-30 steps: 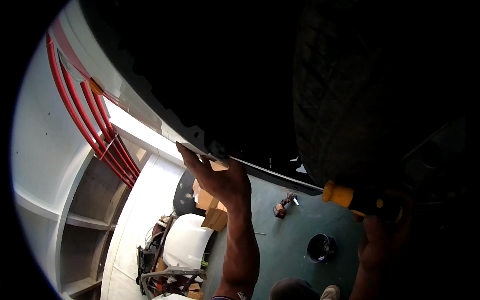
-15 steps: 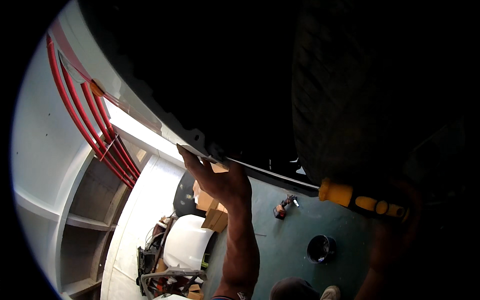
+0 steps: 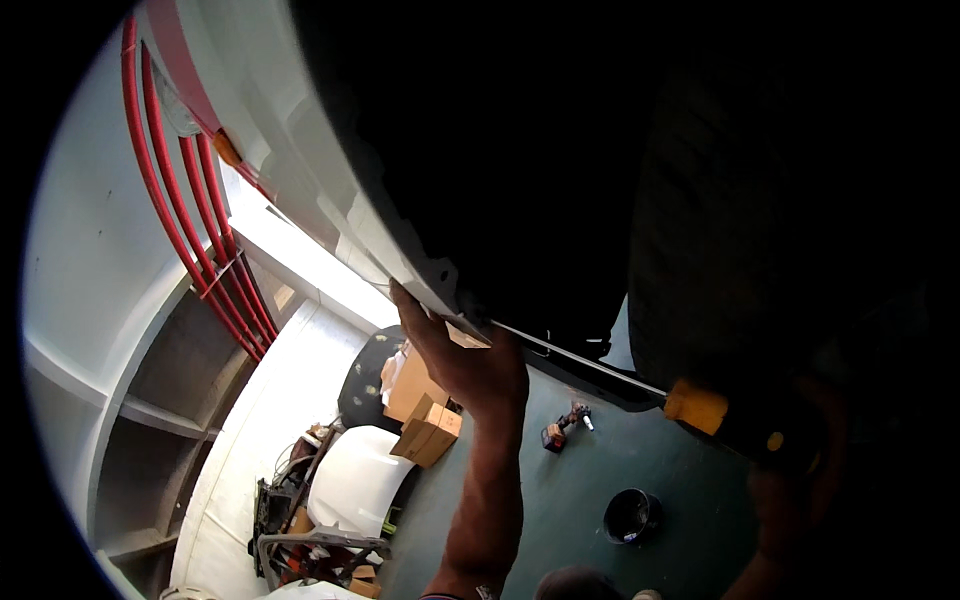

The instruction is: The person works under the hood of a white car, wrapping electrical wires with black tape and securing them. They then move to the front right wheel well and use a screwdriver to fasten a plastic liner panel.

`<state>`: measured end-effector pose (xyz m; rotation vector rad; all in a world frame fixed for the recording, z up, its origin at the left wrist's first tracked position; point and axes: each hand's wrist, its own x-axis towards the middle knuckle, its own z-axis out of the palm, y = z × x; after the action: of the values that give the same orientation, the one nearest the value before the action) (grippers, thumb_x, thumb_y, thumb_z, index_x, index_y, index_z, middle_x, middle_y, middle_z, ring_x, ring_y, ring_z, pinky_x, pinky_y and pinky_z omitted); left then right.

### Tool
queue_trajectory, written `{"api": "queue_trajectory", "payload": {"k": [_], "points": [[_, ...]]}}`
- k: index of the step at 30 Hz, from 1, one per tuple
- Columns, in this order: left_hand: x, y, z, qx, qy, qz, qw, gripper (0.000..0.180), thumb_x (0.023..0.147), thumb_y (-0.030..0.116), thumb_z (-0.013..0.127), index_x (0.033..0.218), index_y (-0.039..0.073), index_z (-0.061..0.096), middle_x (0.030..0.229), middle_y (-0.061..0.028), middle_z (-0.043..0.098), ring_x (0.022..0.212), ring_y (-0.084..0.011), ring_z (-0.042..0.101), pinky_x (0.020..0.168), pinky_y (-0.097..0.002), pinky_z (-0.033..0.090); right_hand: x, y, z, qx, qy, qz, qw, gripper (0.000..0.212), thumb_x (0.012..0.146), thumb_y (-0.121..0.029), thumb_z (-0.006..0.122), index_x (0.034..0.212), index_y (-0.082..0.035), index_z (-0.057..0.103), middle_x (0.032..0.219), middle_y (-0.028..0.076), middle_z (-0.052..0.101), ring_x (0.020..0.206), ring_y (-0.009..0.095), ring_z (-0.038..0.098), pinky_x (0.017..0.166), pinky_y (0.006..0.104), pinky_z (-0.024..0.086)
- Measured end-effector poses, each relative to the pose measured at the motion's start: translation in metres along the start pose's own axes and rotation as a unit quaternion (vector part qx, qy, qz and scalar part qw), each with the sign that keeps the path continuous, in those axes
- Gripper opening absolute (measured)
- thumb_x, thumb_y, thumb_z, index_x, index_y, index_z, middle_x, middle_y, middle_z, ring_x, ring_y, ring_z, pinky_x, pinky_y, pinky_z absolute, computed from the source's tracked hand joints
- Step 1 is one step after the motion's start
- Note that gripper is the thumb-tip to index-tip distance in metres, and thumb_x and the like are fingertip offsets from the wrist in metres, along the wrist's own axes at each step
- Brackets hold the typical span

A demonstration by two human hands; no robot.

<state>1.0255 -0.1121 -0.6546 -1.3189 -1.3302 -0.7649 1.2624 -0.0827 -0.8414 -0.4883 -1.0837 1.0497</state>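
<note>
A long screwdriver with a yellow and black handle (image 3: 697, 407) lies slanted, its thin metal shaft running left along the rim of a wheel arch. In deep shade, my right hand (image 3: 785, 490) is wrapped round the handle's rear end. The tip of the shaft meets the pale vehicle bumper (image 3: 365, 215) near my left hand (image 3: 480, 375). That hand grips the bumper's lower edge from below, fingers along the outside; part of its grip is hidden. Above the shaft, the dark wheel well (image 3: 500, 170) shows little detail. A tyre (image 3: 700, 250) is barely visible at its right.
On the green floor below are a cordless power tool (image 3: 566, 428) and a black bucket (image 3: 632, 516). Cardboard boxes (image 3: 428, 430), a white body panel (image 3: 355, 480) and loose parts are piled by the wall. Red pipes (image 3: 165, 190) run along the left.
The view has shifted, and the bumper edge looks steeper. The screwdriver handle sits slightly lower and farther right. My left hand keeps its place on the bumper edge.
</note>
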Motion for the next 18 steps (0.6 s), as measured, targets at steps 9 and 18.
{"api": "queue_trajectory", "payload": {"k": [9,18], "points": [[-0.007,-0.012,0.000,0.042,0.005,0.010,0.999,0.094,0.084,0.015,0.078,0.156,0.001,0.019,0.153,-0.0262,0.033,0.140,-0.0407,0.041,0.109,-0.0506,0.046,-0.005,0.003,-0.005,0.004,-0.031,0.015,0.999,0.047,0.099,-0.043,0.048,0.126,-0.006,0.057,0.120,0.015,0.059,0.110,0.026,0.057,0.094,0.0428,0.047],[-0.005,-0.003,0.001,0.003,0.013,-0.016,1.000,0.094,0.077,0.005,0.072,0.156,0.000,0.020,0.151,-0.0295,0.036,0.141,-0.0474,0.035,0.116,-0.0530,0.030,-0.005,-0.002,-0.010,-0.026,-0.021,0.089,0.995,0.043,0.095,-0.038,0.054,0.124,-0.006,0.057,0.115,0.012,0.057,0.108,0.025,0.056,0.090,0.0414,0.046]]}}
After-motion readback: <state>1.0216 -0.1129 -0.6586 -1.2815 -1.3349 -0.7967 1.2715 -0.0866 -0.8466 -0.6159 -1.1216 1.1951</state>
